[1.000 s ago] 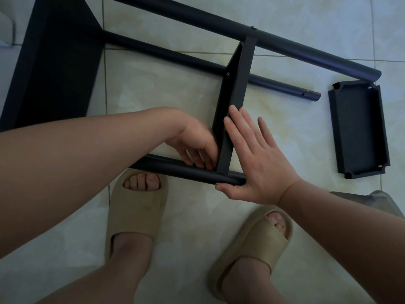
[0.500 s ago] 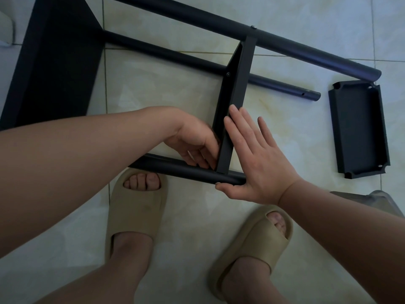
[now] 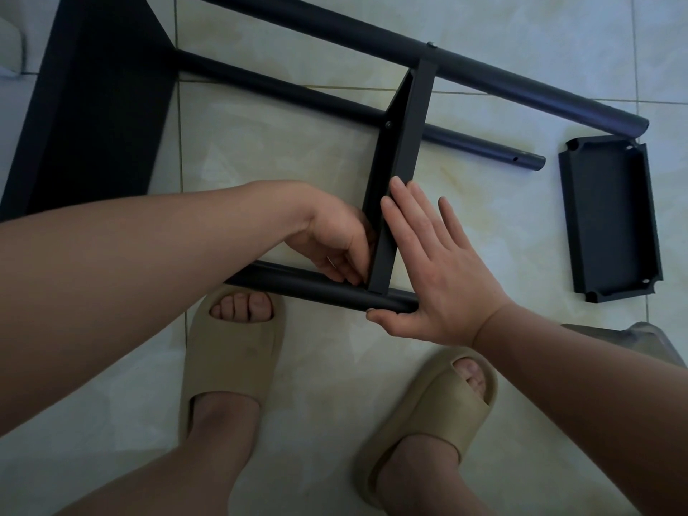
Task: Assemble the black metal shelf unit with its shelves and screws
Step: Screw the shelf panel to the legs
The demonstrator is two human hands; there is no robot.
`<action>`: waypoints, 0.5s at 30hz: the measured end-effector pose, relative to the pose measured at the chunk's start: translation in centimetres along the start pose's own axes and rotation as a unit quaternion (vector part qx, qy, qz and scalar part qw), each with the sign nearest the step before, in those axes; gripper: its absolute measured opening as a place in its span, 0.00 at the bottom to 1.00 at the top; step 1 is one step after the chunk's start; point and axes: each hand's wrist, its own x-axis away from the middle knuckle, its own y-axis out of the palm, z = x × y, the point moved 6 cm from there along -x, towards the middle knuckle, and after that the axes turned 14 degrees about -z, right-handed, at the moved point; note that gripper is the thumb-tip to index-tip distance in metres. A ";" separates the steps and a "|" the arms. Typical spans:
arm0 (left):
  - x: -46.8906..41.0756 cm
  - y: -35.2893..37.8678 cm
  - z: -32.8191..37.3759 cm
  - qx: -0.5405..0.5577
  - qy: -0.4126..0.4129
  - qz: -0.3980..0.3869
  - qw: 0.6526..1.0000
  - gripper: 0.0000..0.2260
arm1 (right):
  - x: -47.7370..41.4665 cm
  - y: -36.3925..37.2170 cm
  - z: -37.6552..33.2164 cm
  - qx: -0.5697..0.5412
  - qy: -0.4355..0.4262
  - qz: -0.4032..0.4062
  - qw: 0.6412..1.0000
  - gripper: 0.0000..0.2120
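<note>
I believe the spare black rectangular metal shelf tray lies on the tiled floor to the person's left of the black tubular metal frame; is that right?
No: the head view shows the spare black rectangular metal shelf tray on the tiled floor to the person's right of the black tubular metal frame, not left.

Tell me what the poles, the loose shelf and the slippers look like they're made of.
Poles: probably metal tube with a matte black coat; round, evenly smooth, soft sheen, a drilled hole near one end.
Loose shelf: thin sheet metal by the look, same matte black; folded-up rim and notched corners.
Slippers: likely beige moulded foam or rubber; thick, seamless, dull surface.
</note>
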 end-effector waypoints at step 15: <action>0.2 -0.3 0.0 -0.040 -0.040 0.002 0.998 0.13 | 0.0 0.1 0.0 -0.002 -0.003 -0.005 1.000 0.54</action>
